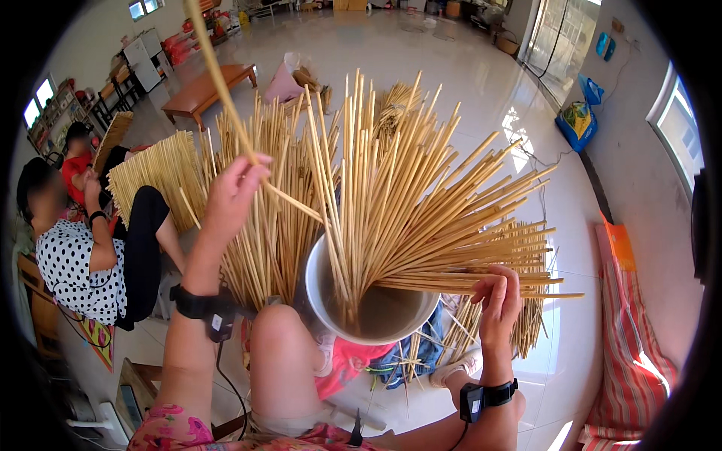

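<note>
A large bundle of straw-coloured stalks (410, 218) stands in a round metal pot (316, 293) between my knees, fanned out to the right, with liquid showing inside. My left hand (237, 197), raised left of the pot, pinches a long stalk (219, 79). Its upper part points up and left; below the fingers a stalk slants down toward the bundle. My right hand (498, 297) is at the right ends of the lowest stalks, fingers curled against them. Whether it grips one is hidden by the fingers.
More stalks (274, 225) stand behind and left of the pot. Two people sit at the left, one in a polka-dot shirt (84, 263), beside a slatted stalk mat (154, 177). A low wooden table (207, 90) stands further back. Striped fabric (628, 361) lies along the right wall.
</note>
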Action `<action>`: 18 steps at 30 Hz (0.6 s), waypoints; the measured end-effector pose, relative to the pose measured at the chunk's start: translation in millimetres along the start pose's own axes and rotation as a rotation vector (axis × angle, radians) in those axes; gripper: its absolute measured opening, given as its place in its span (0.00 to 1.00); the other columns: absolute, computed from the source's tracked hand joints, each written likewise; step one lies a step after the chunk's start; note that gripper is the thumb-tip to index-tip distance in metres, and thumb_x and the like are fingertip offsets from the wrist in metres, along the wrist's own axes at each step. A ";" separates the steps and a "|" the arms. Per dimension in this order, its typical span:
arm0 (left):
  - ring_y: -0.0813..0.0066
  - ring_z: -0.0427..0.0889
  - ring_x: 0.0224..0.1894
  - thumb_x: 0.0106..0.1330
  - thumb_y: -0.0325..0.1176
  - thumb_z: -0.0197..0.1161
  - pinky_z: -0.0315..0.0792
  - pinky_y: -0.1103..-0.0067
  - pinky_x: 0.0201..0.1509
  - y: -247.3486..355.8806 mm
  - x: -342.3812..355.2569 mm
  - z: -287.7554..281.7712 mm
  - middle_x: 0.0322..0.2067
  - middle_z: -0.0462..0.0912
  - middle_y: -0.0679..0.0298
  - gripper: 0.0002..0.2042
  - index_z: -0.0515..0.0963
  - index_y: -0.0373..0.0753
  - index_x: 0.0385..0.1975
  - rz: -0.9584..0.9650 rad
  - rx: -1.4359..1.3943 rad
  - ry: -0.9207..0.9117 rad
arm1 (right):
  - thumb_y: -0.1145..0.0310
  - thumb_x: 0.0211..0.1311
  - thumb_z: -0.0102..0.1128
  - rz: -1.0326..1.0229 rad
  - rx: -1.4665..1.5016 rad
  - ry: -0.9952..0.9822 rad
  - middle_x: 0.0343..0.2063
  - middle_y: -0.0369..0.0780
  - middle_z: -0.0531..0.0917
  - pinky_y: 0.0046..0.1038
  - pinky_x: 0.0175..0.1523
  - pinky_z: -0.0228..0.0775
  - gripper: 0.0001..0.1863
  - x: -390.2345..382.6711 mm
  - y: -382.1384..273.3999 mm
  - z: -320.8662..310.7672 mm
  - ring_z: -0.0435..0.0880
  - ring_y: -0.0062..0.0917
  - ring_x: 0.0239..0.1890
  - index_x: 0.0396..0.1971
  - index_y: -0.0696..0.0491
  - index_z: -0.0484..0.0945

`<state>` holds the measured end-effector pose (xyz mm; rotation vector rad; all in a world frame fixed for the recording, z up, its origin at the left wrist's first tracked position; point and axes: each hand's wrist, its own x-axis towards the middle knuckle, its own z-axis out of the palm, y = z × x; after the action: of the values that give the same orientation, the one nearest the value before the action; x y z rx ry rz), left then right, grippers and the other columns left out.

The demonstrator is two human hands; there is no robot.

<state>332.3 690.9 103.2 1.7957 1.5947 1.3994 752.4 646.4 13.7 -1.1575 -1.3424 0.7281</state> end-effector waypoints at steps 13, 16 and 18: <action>0.84 0.73 0.29 0.71 0.34 0.51 0.70 0.85 0.36 -205.3 -46.0 -46.6 0.30 0.76 0.69 0.12 0.74 0.35 0.47 -0.309 0.102 0.111 | 0.64 0.72 0.42 -0.011 -0.153 -0.098 0.17 0.35 0.77 0.17 0.25 0.63 0.13 0.0 -7.3 14.8 0.72 0.14 0.19 0.40 0.57 0.73; 0.82 0.74 0.25 0.68 0.33 0.54 0.69 0.82 0.28 -216.9 -49.1 -30.0 0.23 0.76 0.68 0.10 0.76 0.34 0.40 -0.370 0.136 0.078 | 0.64 0.71 0.43 0.006 -0.177 -0.111 0.17 0.35 0.77 0.17 0.25 0.64 0.13 0.6 -7.1 13.7 0.72 0.15 0.18 0.39 0.57 0.73; 0.79 0.75 0.22 0.67 0.33 0.55 0.68 0.80 0.26 -218.6 -57.0 -13.9 0.20 0.75 0.65 0.09 0.75 0.32 0.35 -0.430 0.238 0.034 | 0.64 0.71 0.43 -0.006 -0.187 -0.118 0.17 0.35 0.77 0.18 0.25 0.64 0.13 -0.2 -4.4 12.6 0.73 0.15 0.18 0.39 0.57 0.73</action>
<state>210.1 700.4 -87.1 1.4268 2.0845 1.0816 739.2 647.4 15.9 -1.2736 -1.5380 0.6862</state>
